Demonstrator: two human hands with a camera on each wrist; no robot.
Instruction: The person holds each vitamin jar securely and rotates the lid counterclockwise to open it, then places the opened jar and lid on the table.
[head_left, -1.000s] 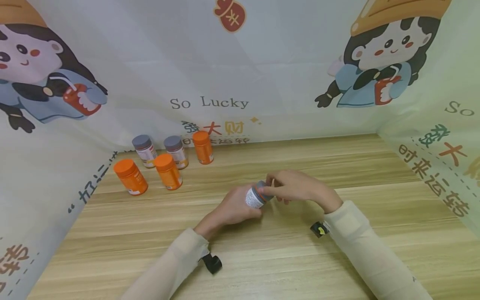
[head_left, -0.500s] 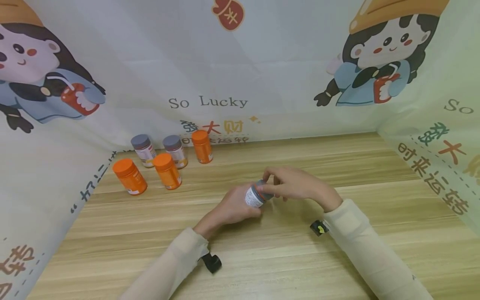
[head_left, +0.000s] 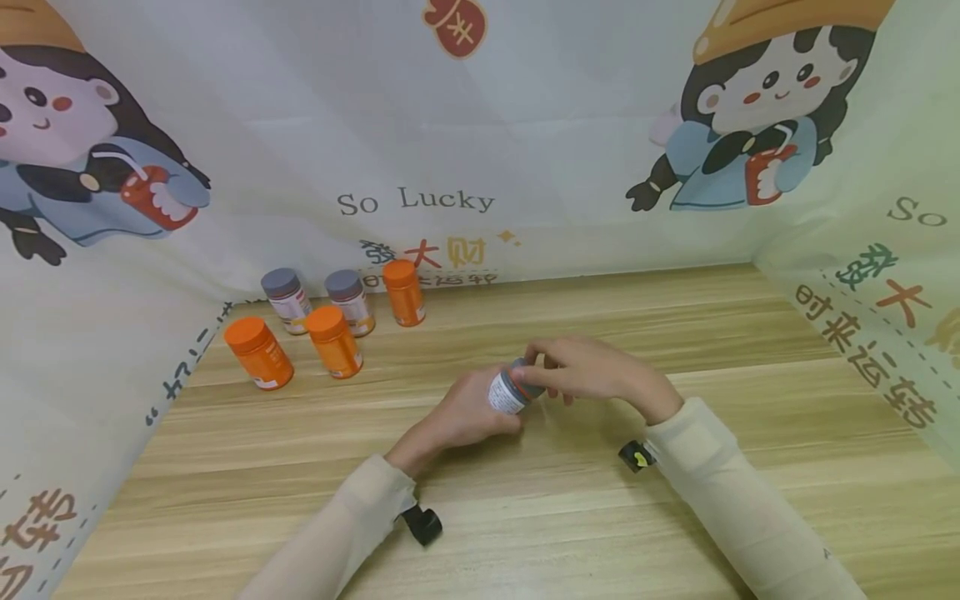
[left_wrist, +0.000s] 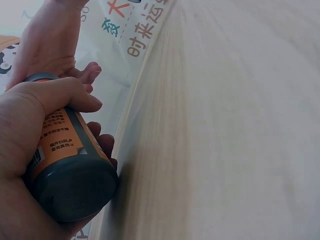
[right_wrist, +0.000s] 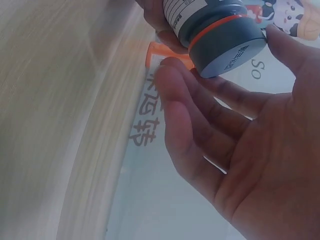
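My left hand [head_left: 471,410] grips a dark grey bottle [head_left: 507,395] with a white text label, tilted above the wooden table. In the left wrist view, the bottle's [left_wrist: 75,182] dark base points toward the camera and its orange label shows below my thumb. My right hand [head_left: 592,368] pinches the grey cap [right_wrist: 227,47] at the bottle's upper end. An orange ring [right_wrist: 214,30] runs just under that cap in the right wrist view. Thumb and index finger touch opposite sides of the cap, while the other fingers curl loosely below it.
Three orange bottles [head_left: 259,355] and two pale bottles with grey caps [head_left: 287,302] stand upright at the table's back left. A printed cloth [head_left: 555,167] walls the back and both sides of the wooden table [head_left: 570,517].
My right fingers have shifted slightly around the cap. The left hand still grips the bottle in nearly the same place, and the head view has drifted a little.
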